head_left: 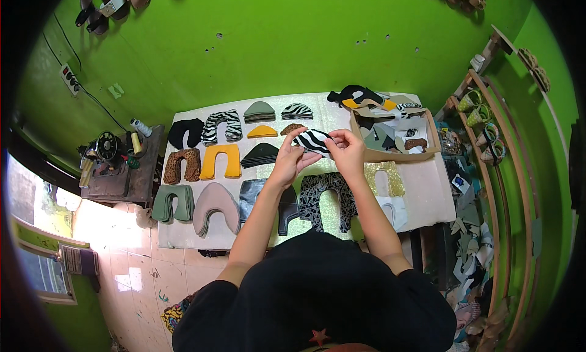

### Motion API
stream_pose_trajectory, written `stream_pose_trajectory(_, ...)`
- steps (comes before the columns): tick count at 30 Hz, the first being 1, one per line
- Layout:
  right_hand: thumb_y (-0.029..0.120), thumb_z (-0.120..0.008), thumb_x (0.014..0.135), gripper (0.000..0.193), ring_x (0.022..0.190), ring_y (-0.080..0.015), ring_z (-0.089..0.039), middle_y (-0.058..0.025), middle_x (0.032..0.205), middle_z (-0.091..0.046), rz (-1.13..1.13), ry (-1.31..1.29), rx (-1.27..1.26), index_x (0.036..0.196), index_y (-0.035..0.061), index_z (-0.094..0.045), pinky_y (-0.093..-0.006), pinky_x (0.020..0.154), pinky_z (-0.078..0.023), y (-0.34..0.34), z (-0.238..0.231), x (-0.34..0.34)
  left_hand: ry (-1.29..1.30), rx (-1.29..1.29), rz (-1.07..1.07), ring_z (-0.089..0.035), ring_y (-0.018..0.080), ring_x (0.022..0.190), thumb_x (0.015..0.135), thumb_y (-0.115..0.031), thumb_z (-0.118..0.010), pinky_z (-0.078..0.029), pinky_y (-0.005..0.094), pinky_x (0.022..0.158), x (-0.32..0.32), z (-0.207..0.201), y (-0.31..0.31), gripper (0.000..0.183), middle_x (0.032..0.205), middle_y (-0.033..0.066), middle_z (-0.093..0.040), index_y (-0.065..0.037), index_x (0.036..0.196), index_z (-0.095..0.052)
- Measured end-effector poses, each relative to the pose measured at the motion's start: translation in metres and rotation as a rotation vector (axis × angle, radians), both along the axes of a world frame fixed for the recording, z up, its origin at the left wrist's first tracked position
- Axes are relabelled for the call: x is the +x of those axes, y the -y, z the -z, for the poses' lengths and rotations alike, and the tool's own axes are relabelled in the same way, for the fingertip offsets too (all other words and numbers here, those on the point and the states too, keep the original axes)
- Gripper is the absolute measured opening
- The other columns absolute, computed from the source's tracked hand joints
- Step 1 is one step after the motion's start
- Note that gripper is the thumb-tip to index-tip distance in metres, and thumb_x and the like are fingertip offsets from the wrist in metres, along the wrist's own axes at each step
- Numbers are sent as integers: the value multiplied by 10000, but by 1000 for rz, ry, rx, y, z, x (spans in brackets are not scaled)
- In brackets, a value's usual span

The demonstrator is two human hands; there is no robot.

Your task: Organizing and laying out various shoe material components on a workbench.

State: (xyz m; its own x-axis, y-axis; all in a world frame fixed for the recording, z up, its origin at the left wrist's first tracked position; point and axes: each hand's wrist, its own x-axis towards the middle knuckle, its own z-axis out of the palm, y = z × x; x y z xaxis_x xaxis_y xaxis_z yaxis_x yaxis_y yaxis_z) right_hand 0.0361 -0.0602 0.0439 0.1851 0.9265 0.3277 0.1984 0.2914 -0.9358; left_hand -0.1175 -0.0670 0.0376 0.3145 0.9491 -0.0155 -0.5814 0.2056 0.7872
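Holding a zebra-striped piece (312, 141) — cardboard box (434, 146) holds cut pieces.

— Where do the hands sit?
— Both the left hand (288, 160) and right hand (347, 152) hold a cut piece (312, 141) over the table (421, 193).
— And around them?
— Rows of pieces (220, 161) lie left of the left hand; a box (394, 132) lies right of the right hand, a sewing machine (108, 149) far left.
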Motion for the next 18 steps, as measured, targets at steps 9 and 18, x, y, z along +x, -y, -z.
stream_pose_trajectory(9,33,-670,706,115,559,-49,-526,-27,652,-591,7,11,-89,787,-20,-608,-176,497,-427,-1,2,2,27,-16,-21,-620,269,807,812,59,-381,-512,402,819,-1,3,1,510,753,87,-517,-55,1295,-260)
stream_pose_trajectory(18,43,-681,701,124,585,-58,-545,-39,672,-604,-3,-13,-83,778,-17,-605,-177,524,-437,-2,5,4,-19,-3,-15,-616,263,835,876,3,-389,-520,372,807,3,2,1,433,902,149,-553,-65,1283,-256)
